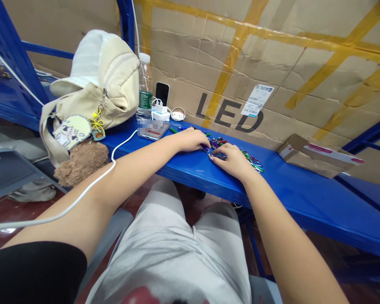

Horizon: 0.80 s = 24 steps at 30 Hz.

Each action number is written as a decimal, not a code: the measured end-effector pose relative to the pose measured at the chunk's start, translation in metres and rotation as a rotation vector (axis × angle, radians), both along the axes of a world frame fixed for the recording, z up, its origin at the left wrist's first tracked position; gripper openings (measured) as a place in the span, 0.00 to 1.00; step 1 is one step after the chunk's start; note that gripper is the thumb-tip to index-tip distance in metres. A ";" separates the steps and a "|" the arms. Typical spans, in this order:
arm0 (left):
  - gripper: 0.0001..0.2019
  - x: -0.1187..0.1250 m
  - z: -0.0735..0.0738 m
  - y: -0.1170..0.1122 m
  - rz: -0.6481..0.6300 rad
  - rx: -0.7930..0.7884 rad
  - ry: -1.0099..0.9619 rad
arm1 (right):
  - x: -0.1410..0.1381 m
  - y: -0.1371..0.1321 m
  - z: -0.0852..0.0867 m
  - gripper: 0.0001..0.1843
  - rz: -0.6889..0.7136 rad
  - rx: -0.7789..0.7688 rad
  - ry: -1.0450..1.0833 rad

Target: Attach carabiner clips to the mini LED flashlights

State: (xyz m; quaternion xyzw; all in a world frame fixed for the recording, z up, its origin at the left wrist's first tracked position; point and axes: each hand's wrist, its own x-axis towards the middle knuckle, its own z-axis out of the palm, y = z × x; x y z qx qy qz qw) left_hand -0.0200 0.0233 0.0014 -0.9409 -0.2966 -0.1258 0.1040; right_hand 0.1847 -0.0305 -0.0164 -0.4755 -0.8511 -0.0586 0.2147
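Note:
Small shiny metal clips in green, blue, purple and red lie in a loose heap on the blue shelf; they look like carabiners. My left hand rests at the heap's left side, fingers curled down, with a purple clip at the fingertips. To its right, my right hand cups over the front of the heap. Its thumb and index finger are apart, with dark pieces showing between them. The palms are turned down, so what lies under them is hidden. A few green and blue clips lie behind my left wrist.
A phone, bottle, white charger and cream backpack stand to the left. A white cable crosses my left arm. An open small carton sits at right. The large LED cardboard box walls the back.

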 end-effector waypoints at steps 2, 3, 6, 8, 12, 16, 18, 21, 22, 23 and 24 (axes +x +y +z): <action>0.15 -0.001 0.001 0.002 0.035 -0.024 -0.020 | -0.002 0.000 0.001 0.14 -0.002 -0.011 -0.001; 0.15 -0.001 0.001 0.002 0.044 -0.035 -0.033 | -0.002 0.000 0.001 0.14 -0.002 -0.017 -0.003; 0.16 -0.002 0.001 0.004 0.038 -0.066 -0.076 | -0.003 0.002 0.001 0.11 0.017 -0.035 -0.007; 0.16 -0.003 0.001 0.006 0.017 -0.086 -0.099 | -0.002 0.004 0.001 0.09 0.034 -0.042 -0.002; 0.16 -0.003 -0.002 0.008 -0.009 -0.111 -0.130 | 0.000 0.007 0.000 0.07 0.041 -0.042 0.016; 0.15 -0.003 -0.002 0.009 -0.044 -0.121 -0.155 | -0.001 0.007 0.000 0.05 0.060 -0.042 0.052; 0.15 -0.002 0.000 0.007 -0.070 -0.135 -0.180 | 0.000 0.005 0.001 0.04 0.059 -0.021 0.096; 0.15 0.000 0.002 0.001 -0.075 -0.161 -0.249 | 0.002 0.001 0.004 0.05 0.001 0.015 0.234; 0.15 0.001 0.003 -0.001 -0.073 -0.179 -0.277 | 0.004 0.000 0.005 0.06 -0.027 0.019 0.288; 0.15 0.001 0.004 -0.003 -0.075 -0.202 -0.303 | 0.005 -0.001 0.005 0.07 -0.056 0.018 0.340; 0.15 0.002 0.004 -0.005 -0.085 -0.229 -0.326 | 0.006 -0.002 0.006 0.07 -0.082 0.015 0.386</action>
